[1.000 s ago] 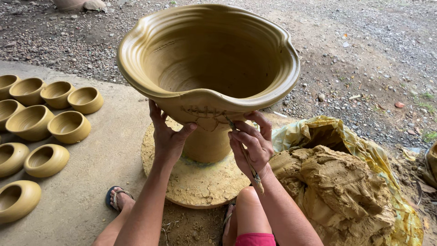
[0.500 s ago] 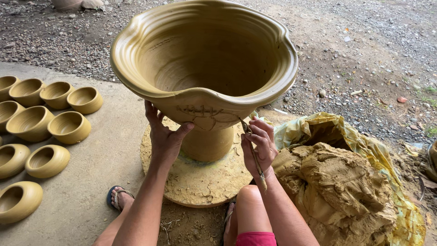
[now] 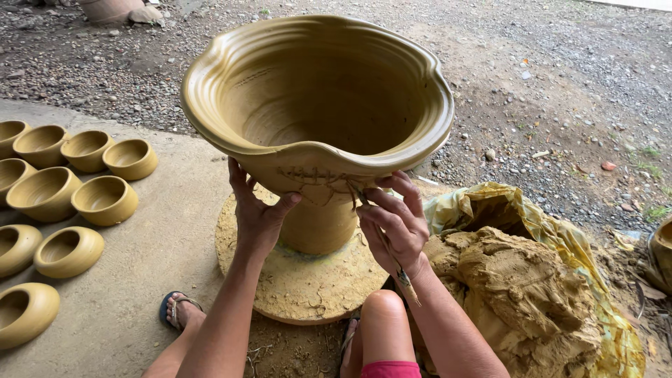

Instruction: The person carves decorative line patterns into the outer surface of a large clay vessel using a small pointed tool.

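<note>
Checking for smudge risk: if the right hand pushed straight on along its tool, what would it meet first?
Probably the wet clay pot: the right hand aims its thin tool up at the scratched band under the rim, apparently already touching it.

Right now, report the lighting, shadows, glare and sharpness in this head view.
Head view: soft, even daylight, no harsh glare; only a dull sheen on the wet clay vase. Faint shadow under its rim, where the left hand and right hand work. Hands, small bowls and clay lump look sharp; slight wide-angle stretch at the edges.
</note>
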